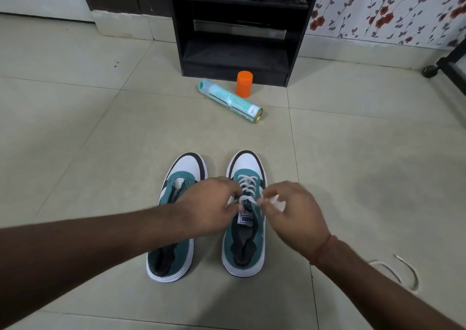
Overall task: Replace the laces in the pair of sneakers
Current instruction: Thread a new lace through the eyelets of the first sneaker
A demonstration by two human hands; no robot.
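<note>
White lace (246,187), soft, limp and light, is threaded up the right sneaker (245,218); left hand (209,204) and right hand (290,208) each pinch an end just above its tongue, best gripped near the tips.

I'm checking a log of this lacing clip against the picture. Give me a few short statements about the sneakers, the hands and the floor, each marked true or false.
1. The right sneaker has a white lace threaded through its eyelets. True.
2. The left sneaker is fully laced. False: its eyelets show no lace.
3. Both hands work at the right sneaker, the left hand and the right hand each pinching lace. True.
4. The teal spray can stands upright. False: it lies on its side on the floor.
5. A loose lace lies on the floor to the right of the sneakers. True.
6. The orange cap sits on the black shelf unit. False: it stands on the floor in front of the unit.
</note>
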